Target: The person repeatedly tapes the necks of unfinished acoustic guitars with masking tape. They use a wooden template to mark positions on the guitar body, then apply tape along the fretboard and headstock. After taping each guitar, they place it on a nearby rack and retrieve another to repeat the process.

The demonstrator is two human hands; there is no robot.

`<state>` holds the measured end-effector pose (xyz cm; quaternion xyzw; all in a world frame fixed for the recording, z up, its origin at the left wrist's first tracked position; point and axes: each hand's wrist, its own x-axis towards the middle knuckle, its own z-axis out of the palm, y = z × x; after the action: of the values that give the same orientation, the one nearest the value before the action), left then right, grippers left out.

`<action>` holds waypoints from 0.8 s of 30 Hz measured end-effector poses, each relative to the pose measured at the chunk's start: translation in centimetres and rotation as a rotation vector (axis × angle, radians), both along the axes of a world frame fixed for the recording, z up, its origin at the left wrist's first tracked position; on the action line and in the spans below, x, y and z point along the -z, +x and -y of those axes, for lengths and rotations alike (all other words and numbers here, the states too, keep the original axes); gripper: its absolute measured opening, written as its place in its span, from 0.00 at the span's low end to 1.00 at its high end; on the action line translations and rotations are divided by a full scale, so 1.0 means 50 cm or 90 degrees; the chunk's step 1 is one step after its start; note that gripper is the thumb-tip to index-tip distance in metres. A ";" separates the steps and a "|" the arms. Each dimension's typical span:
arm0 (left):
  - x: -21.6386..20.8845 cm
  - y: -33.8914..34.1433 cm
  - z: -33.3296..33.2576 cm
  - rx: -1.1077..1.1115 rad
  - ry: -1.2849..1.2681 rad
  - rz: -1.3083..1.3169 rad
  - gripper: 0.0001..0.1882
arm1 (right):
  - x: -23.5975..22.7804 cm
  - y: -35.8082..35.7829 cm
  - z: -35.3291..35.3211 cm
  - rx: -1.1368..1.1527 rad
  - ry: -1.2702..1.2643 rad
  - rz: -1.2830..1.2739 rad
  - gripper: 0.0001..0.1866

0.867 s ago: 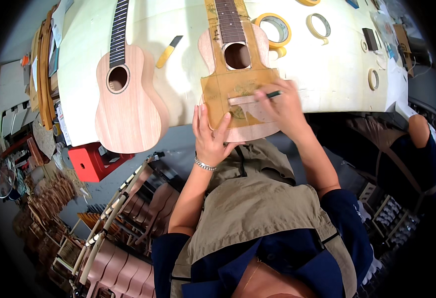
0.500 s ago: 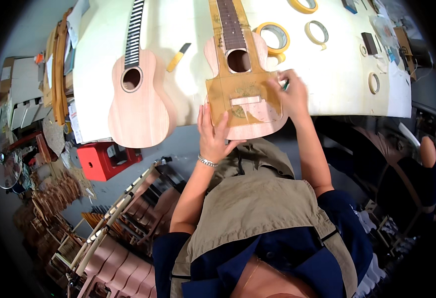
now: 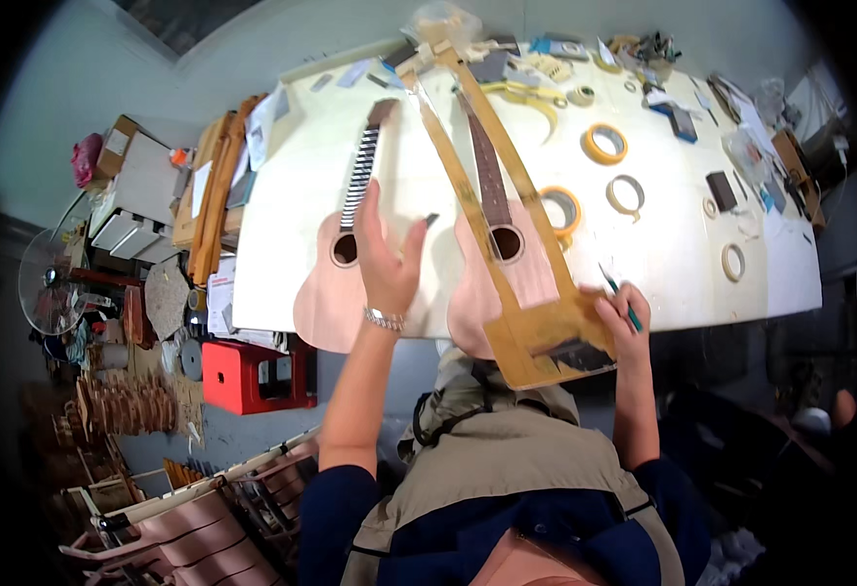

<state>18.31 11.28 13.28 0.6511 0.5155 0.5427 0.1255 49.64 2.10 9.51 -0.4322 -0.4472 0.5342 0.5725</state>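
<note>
My right hand (image 3: pixel 628 314) is closed on the lower right edge of a long amber see-through template (image 3: pixel 536 322) and also holds a thin green pencil (image 3: pixel 634 316). The template is tilted over an unfinished ukulele (image 3: pixel 466 298), its two long strips reaching toward the back of the table. Between the strips show the ukulele's dark fretboard and round sound hole. Raised in the air, my left hand (image 3: pixel 389 259) has its fingers stretched out and holds nothing. It is in front of a second pale ukulele (image 3: pixel 323 311), whose fretboard has black and white stripes.
Rolls of yellow tape (image 3: pixel 605 145) and a roll of beige tape (image 3: pixel 626 195) lie right of the ukuleles on the white table (image 3: pixel 683 264). A dark block (image 3: pixel 721 190) lies farther right. Tools crowd the back edge. A red stool (image 3: pixel 243 376) stands at the lower left.
The template has come up off the ukulele and toward me, held by my right hand. My left hand has let go and moved left and up. The view now takes in more of the table's back.
</note>
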 end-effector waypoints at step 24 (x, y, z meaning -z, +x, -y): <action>-0.319 -0.012 -0.188 0.309 -0.256 0.341 0.16 | -0.023 0.065 0.118 -0.040 0.106 -0.009 0.19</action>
<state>17.73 20.70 29.25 0.5520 0.3921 0.5362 0.5041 52.87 -3.79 10.64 -0.3648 -0.4992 0.5159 0.5929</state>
